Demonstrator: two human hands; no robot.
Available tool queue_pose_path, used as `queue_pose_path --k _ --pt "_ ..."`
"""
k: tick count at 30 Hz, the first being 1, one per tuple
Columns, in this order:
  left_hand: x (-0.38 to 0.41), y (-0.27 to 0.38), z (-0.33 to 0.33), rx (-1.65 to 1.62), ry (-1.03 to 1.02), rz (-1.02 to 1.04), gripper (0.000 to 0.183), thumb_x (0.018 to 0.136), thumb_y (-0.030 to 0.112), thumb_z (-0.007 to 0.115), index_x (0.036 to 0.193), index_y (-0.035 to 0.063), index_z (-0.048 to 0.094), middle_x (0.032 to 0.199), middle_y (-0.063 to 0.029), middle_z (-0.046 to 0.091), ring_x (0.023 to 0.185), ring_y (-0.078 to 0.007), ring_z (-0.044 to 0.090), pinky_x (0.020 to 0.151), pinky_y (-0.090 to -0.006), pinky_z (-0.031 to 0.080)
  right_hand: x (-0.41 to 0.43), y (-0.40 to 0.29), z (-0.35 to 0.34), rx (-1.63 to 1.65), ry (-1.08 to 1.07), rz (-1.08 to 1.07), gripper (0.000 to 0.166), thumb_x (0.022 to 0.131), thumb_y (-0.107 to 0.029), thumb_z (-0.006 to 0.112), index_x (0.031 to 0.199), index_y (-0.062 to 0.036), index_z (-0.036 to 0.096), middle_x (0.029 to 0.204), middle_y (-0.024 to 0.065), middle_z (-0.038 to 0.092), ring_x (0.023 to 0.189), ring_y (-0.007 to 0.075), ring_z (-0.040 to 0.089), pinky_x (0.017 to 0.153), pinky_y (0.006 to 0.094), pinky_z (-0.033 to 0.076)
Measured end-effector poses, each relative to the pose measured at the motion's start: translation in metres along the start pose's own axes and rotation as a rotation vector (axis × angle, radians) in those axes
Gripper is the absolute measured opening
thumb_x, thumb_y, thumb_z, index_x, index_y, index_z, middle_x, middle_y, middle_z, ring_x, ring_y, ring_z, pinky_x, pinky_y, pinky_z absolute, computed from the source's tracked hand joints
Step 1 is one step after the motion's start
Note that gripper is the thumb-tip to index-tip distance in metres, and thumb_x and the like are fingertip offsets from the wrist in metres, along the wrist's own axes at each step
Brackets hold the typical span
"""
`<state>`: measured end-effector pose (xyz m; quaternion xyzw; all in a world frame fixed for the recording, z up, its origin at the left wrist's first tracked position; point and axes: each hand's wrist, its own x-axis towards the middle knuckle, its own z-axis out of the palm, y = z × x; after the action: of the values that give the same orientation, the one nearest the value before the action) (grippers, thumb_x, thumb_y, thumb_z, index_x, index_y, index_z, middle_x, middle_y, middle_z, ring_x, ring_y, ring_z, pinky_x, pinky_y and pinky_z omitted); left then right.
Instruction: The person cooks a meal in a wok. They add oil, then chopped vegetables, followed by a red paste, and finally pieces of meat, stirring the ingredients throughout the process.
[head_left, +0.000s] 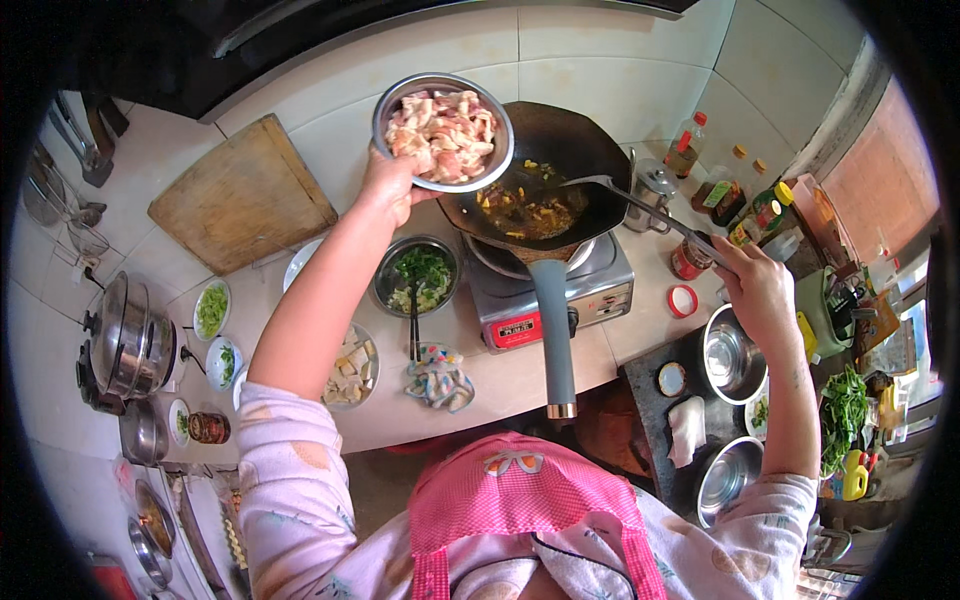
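Observation:
My left hand (394, 180) grips the rim of a metal bowl (504, 154), lifted and tilted at the upper left edge of the wok. Pieces of raw meat (442, 135) fill it. My right hand (750, 281) holds the handle of a cooking spatula (660, 216), whose blade rests inside the dark wok (577, 131). Chopped seasonings in oil (544, 214) lie in the bottom of the wok. The wok sits on a portable gas stove (600, 289), its grey handle (555, 330) pointing towards me.
Left stand a metal bowl of chopped greens with chopsticks (416, 275), a bowl of pale chunks (352, 371), a cutting board (244, 195) and a steamer pot (131, 337). A cloth (440, 376) lies in front. Right are a red-lidded bottle (686, 146), an open jar (688, 260) and metal basins (731, 356).

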<state>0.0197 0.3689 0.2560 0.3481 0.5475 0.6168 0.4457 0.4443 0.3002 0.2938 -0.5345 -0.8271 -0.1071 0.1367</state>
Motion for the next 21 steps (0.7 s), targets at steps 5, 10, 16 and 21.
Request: queue_pose_path --k 5,10,16,21 --pt "0.03 -0.024 0.024 0.031 -0.027 -0.03 0.058 0.077 -0.01 0.044 0.128 0.0143 0.029 0.119 -0.0152 0.048 0.09 -0.0311 0.063 0.055 -0.0422 0.06 -0.016 0.007 -0.003 -0.016 -0.006 0.013 0.036 0.078 -0.013 0.064 0.113 -0.0141 0.061 0.079 0.0091 0.058 0.069 0.0305 0.059 0.06 0.0397 0.047" --pt "0.021 -0.026 0.054 0.258 0.069 0.058 0.063 0.077 -0.009 0.049 0.132 0.0157 0.03 0.121 -0.0132 0.049 0.094 -0.0317 0.061 0.056 -0.041 0.06 -0.027 0.01 -0.01 -0.054 0.022 -0.05 0.035 0.077 -0.012 0.064 0.112 -0.0143 0.062 0.075 0.0079 0.054 0.066 0.0277 0.058 0.057 0.0377 0.046" --pt "0.032 -0.04 0.064 0.359 0.102 0.169 0.059 0.079 -0.004 0.051 0.133 0.0131 0.035 0.119 -0.0138 0.056 0.108 -0.0268 0.056 0.089 -0.0359 0.045 -0.025 0.018 -0.003 0.021 0.021 -0.069 0.033 0.08 -0.013 0.061 0.113 -0.0161 0.061 0.072 0.0083 0.053 0.063 0.0282 0.058 0.055 0.0384 0.047" --pt "0.045 -0.053 0.06 0.577 0.127 0.319 0.059 0.08 -0.001 0.054 0.134 0.0129 0.034 0.119 -0.0135 0.056 0.107 -0.0272 0.056 0.09 -0.0364 0.045 -0.03 0.023 -0.01 0.062 0.022 -0.003 0.035 0.08 -0.014 0.062 0.114 -0.0169 0.061 0.076 0.0088 0.057 0.066 0.0288 0.06 0.057 0.0385 0.048"
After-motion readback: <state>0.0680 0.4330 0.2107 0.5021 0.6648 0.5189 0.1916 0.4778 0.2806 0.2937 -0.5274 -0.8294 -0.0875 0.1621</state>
